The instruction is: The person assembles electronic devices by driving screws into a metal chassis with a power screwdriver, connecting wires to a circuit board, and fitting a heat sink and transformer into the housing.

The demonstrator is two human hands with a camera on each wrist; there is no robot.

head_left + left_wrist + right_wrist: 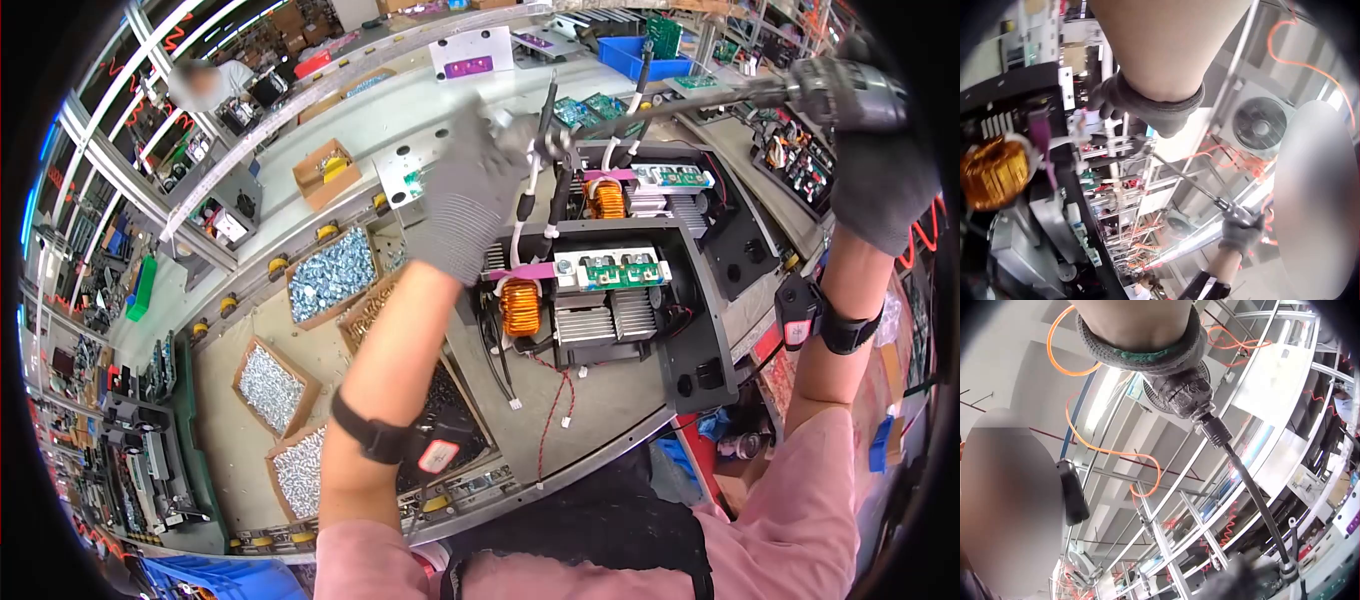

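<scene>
Right hand (880,170) first: gloved in dark grey, it wraps tight round the dark metal power screwdriver (845,92), which I hold high at my right, well above the bench. The long thin bit (680,108) slants down and to the left, and its tip ends at my left hand (468,195) in its lighter grey knit glove. Those fingers curl right at the tip, but blur keeps me from telling whether they pinch anything.

The tip hangs over the farther of 2 black metal chassis (735,235); the nearer chassis (700,350) lies just in front of it. Upright black-sleeved white cables (548,200) stand close round the tip, so room there is tight. A bare strip of grey bench top (610,400) runs between the nearer chassis and the curved front rail (590,455), crossed by a thin red wire (550,410). Open cardboard boxes of silver screws (330,275) crowd the bench left of my left forearm.

From the left wrist, a copper-wound coil (991,175) sits close beside my glove, and the bit runs away to the small, distant right hand. From the right wrist, the screwdriver's ribbed chuck (1185,394) shows just under my cuff, with an orange coiled cable (1116,450) looping behind it.
</scene>
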